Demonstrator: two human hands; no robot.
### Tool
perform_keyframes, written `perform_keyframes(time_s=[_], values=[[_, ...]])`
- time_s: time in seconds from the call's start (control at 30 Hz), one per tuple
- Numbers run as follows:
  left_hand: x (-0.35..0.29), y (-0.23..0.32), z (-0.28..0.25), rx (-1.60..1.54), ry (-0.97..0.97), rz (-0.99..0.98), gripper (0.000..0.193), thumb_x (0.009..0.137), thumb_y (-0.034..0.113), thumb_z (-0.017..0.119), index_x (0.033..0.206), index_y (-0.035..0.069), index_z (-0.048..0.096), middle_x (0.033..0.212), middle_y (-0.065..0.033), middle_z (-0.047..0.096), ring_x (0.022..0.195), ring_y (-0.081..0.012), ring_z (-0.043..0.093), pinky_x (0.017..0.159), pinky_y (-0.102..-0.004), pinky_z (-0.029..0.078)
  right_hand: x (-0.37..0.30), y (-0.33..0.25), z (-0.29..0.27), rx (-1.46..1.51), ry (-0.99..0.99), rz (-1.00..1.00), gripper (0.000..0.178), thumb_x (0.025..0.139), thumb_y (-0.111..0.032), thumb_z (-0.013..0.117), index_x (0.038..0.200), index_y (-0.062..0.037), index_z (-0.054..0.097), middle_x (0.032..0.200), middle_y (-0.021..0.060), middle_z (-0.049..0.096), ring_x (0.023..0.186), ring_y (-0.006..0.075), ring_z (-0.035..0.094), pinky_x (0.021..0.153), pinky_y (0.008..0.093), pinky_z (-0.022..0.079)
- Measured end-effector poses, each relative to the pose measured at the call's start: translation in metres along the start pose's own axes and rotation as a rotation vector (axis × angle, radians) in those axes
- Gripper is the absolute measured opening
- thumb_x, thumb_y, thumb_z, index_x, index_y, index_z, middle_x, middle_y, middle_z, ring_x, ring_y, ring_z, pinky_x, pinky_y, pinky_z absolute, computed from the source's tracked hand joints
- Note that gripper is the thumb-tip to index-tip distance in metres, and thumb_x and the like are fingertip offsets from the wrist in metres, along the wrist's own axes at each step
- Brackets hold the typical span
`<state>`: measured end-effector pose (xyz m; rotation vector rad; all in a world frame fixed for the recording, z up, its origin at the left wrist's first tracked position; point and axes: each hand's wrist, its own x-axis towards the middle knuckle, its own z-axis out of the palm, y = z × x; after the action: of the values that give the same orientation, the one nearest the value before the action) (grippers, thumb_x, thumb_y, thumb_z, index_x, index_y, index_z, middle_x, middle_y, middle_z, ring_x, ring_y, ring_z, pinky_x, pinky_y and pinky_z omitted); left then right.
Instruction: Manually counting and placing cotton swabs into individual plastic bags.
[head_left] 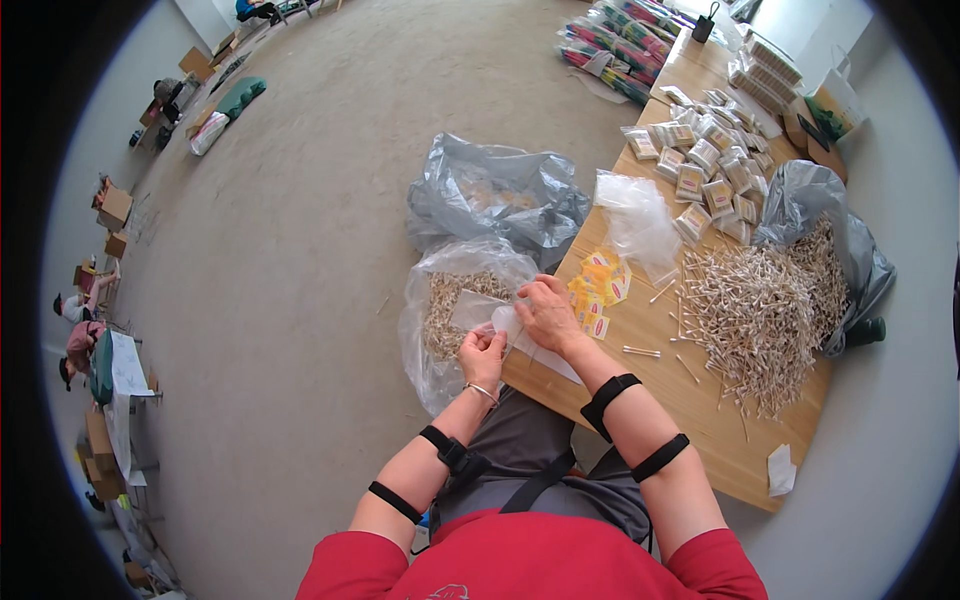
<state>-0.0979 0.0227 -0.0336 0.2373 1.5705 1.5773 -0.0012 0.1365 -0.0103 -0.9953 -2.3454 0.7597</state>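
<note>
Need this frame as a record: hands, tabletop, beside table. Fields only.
Left hand: pinching translucent plastic piece, likely a bag
Right hand: at same piece; grip unclear
Table: cotton swab pile, bagged swab packs, yellow cards, flat clear bags
Beside table: clear bag of swabs, gray plastic bag

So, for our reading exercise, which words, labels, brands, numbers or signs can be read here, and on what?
None reads clearly.
Yellow-and-white cards: printed, but too small to read.
Small bagged packs: printed, too small to read.
Red shirt: a pale line design, cut off by the picture's edge; no readable words.
</note>
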Motion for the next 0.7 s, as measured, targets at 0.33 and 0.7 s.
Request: perform_keyframes(time_s=[0.33,0.7], values=[[0.003,-0.007,-0.009,0.114,-0.04,-0.043,0.016,0.087,0.018,0.066,0.089,0.003,0.062,0.077,0.0006,0.062,0.067,-0.0054,0.054,0.06,-0.0208,0.043,0.002,0.011,0.017,-0.002,0.066,0.017,0.015,0.079,-0.016,0.056,0.084,-0.0034,0.065,0.109,0.0094,0.059,0.121,0.0311,0.042,0.102,0.0433,0.033],[-0.006,-0.01,-0.002,0.235,-0.01,0.047,0.023,0.084,0.022,0.068,0.078,0.001,0.064,0.068,0.0009,0.059,0.063,-0.0067,0.05,0.059,-0.0233,0.042,0.001,0.016,0.016,0.093,0.101,-0.024,0.011,0.068,-0.01,0.058,0.066,-0.0013,0.063,0.108,0.0142,0.059,0.121,0.0326,0.044,0.102,0.0409,0.036]])
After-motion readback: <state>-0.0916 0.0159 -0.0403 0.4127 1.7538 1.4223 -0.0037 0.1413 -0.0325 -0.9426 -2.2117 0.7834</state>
